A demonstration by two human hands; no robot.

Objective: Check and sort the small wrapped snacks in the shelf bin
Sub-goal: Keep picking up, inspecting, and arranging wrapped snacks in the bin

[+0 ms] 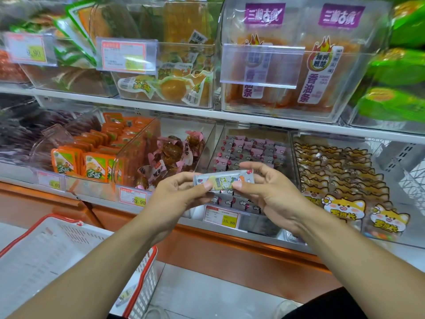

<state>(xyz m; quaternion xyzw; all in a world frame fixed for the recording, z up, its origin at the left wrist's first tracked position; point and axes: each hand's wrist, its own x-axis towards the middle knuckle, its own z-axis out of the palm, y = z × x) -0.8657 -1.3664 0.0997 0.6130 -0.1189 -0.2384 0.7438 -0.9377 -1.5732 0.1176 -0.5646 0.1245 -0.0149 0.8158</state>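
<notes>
Both hands up at the lower shelf: left hand (181, 192) and right hand (264, 187) each pinch one end of a small wrapped snack (224, 180), held level just in front of its clear bin (220, 139). White basket (147, 268) with red rim sits lower left

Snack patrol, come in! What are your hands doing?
Both hands, left and right, pinching one wrapped snack. Held above its bin. Nothing blocking.
</notes>
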